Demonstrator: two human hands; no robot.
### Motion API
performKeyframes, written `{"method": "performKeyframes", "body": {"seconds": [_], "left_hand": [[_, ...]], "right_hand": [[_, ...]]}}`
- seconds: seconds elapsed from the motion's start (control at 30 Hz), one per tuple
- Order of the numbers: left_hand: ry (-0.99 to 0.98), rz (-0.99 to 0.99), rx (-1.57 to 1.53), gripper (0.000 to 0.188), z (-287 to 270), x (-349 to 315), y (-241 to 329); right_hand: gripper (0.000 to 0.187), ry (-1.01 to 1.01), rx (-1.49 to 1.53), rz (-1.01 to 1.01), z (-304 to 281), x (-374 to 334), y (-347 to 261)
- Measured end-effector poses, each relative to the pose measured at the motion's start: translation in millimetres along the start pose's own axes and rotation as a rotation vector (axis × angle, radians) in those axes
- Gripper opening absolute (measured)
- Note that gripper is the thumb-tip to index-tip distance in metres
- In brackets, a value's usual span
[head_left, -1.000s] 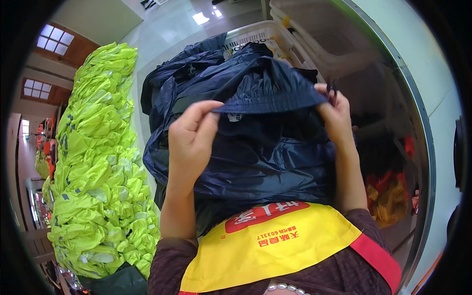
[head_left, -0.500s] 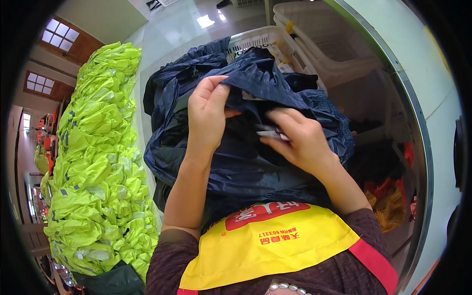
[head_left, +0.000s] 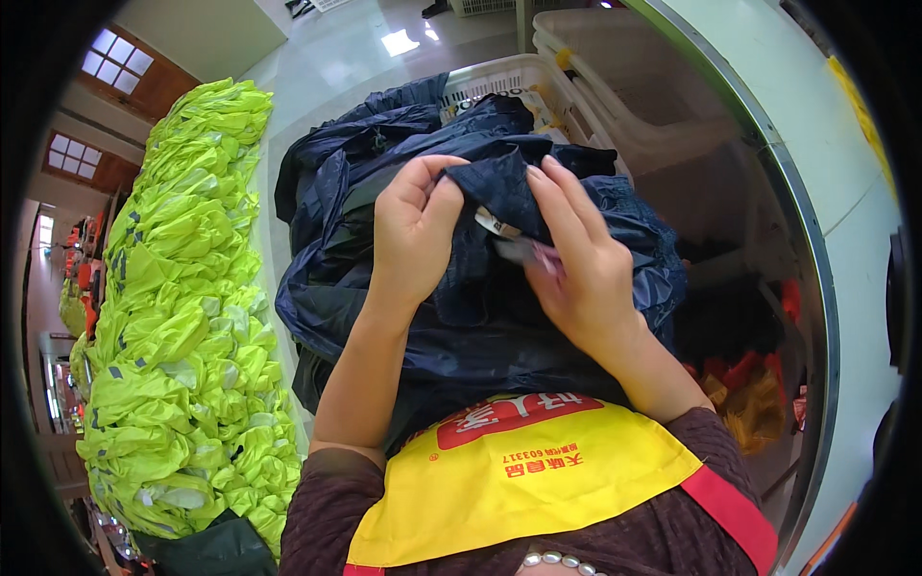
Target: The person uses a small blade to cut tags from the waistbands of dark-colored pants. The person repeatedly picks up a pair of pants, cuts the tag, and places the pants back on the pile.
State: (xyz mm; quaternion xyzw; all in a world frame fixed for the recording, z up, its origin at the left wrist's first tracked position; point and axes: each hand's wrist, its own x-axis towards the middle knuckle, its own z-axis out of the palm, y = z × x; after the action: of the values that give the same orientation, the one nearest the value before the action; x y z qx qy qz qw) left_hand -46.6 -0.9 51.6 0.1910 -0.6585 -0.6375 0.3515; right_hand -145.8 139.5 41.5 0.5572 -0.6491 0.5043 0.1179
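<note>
A navy garment [head_left: 423, 331] of thin, shiny fabric lies bunched in front of me. My left hand [head_left: 415, 230] is closed, pinching its gathered waistband [head_left: 499, 182] between thumb and fingers. On the other side, my right hand [head_left: 591, 264] has its index and middle fingers against the same band. A small silver-grey tool [head_left: 519, 252], perhaps thread snips, sticks out from under the right palm; motion smears it. Between the hands a small white label [head_left: 497, 223] shows inside the band. The right thumb is mostly hidden.
A long heap of bright yellow-green garments [head_left: 182, 317] runs along the left. Behind the navy cloth stands a white plastic basket [head_left: 519, 72]. Clear plastic bins [head_left: 634, 67] are at the back right, beside a metal-edged pale table [head_left: 816, 106]. Dark green cloth [head_left: 216, 547] lies lower left.
My right hand has moved up and its fingers now reach the waistband. The band is turned so its white label shows more. My left hand keeps its pinch.
</note>
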Motion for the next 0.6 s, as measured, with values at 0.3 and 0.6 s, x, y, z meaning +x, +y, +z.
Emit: {"method": "performKeyframes", "body": {"seconds": [0.3, 0.6], "left_hand": [[-0.517, -0.477, -0.06, 0.022, -33, -13, 14], [-0.652, -0.528, 0.065, 0.025, -22, 0, 25]], "right_hand": [[0.013, -0.561, 0.467, 0.234, -35, 58, 78], [0.02, -0.529, 0.264, 0.145, -22, 65, 79]]}}
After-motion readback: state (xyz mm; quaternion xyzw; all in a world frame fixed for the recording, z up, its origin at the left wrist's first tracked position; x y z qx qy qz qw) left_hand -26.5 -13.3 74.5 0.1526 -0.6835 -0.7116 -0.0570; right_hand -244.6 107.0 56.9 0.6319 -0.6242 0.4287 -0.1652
